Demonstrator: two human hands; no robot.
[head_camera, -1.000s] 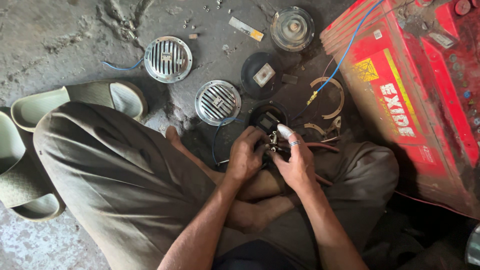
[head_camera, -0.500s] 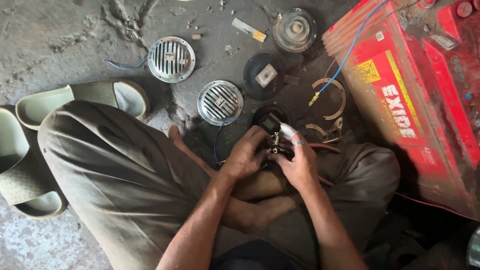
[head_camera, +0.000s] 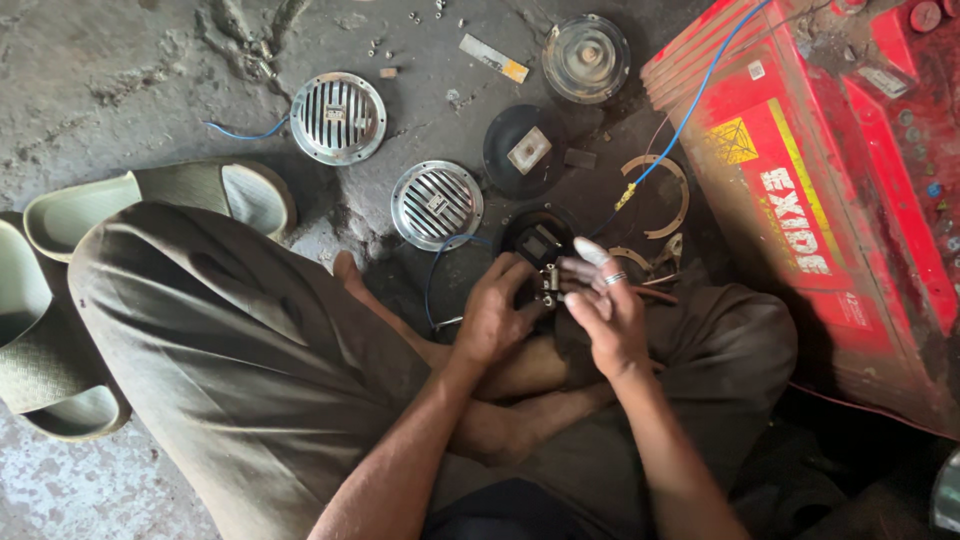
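Head view: you sit cross-legged on the concrete floor (head_camera: 120, 80), both hands over your lap.
Left hand (head_camera: 492, 318): closed around the near rim of the black round horn body (head_camera: 538, 245), thumb on top.
Right hand (head_camera: 608, 312): fingers curled and pinching a small metal fitting (head_camera: 549, 290) at the body's near edge; whether it holds a tool, you cannot tell.
Horn body: between your two hands, just above your crossed ankles.
Risk, dropped part: the fitting is small; if your pinch slips it may fall into the folds of your trousers or among the floor debris.
Risk, wire: the blue wire (head_camera: 690, 110) runs from the red battery (head_camera: 800, 190) to just beyond your right hand; its bare end touching metal could spark.
Risk, loose screws (head_camera: 425, 14): well beyond your hands, easily scattered.
Count, slotted chrome grilles (head_camera: 338, 117): two.
Count, batteries: one.
Count, sandals (head_camera: 160, 200): two, left of your left hand.
Count, brown ring gaskets (head_camera: 668, 195): at least one.
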